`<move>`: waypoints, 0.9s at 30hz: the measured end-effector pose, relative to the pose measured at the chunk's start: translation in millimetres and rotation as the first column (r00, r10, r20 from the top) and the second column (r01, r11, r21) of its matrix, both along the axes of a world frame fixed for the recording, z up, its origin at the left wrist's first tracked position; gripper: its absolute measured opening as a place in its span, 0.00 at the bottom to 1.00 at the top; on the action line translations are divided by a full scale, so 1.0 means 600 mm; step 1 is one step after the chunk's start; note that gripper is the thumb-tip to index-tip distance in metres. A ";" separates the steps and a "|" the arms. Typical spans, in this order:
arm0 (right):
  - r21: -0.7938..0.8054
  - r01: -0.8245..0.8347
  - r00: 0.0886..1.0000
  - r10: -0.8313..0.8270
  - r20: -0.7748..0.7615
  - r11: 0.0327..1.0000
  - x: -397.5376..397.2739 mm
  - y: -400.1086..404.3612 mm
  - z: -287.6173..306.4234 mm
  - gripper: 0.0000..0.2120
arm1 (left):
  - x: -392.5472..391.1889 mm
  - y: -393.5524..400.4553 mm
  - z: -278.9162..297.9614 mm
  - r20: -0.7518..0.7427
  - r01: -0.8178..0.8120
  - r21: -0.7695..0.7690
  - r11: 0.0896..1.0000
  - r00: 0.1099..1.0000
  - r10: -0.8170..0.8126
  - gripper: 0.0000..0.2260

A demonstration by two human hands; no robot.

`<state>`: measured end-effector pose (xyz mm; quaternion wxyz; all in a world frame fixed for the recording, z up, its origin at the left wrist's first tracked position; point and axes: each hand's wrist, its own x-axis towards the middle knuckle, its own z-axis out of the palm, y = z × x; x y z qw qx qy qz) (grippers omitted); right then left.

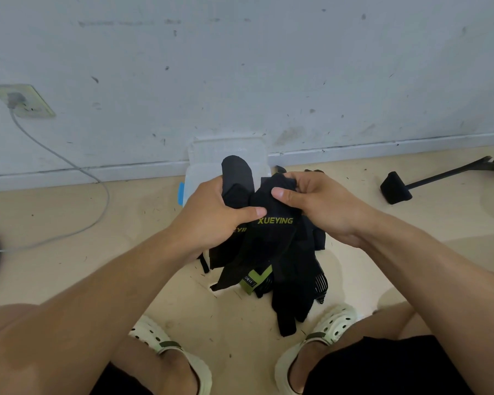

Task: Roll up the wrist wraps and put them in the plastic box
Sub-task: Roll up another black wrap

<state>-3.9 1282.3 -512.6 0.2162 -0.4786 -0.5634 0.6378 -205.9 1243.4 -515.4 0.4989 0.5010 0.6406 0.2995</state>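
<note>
Both grips, left hand (211,215) and right hand (317,206), pinch the bundled black fabric wrist wraps (271,246) above the floor, none visibly rolled, so rolling and loading the clear plastic box (211,155) behind apparently remain.

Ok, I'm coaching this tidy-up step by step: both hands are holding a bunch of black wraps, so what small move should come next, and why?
Probably separate one wrap from the bunch. The left hand and right hand both grip the black wraps as a tangled clump, with loose ends hanging to the floor, and none looks rolled yet. The plastic box waits just behind.
</note>
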 end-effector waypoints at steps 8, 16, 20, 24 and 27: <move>0.019 0.113 0.992 -0.112 -0.051 0.993 -0.003 0.003 0.007 0.05 | 0.003 0.002 0.004 0.062 0.020 0.014 1.000 0.998 -0.021 0.09; 0.381 0.260 0.932 -0.334 0.140 0.887 0.002 0.010 0.006 0.11 | 0.005 0.007 0.006 -0.031 -0.079 0.097 0.992 0.996 0.082 0.09; 0.518 0.222 0.939 -0.325 0.115 0.826 0.003 0.010 -0.002 0.14 | 0.006 0.004 0.016 -0.020 0.031 0.090 0.995 0.999 -0.029 0.08; 0.518 0.111 0.940 -0.259 0.222 0.848 0.001 0.011 -0.008 0.15 | 0.005 -0.003 0.017 0.019 0.212 0.072 0.975 0.977 -0.214 0.04; 0.378 0.097 0.968 -0.176 0.181 0.921 -0.006 0.006 -0.004 0.17 | 0.008 -0.005 0.012 -0.004 0.280 0.069 0.957 0.960 -0.281 0.04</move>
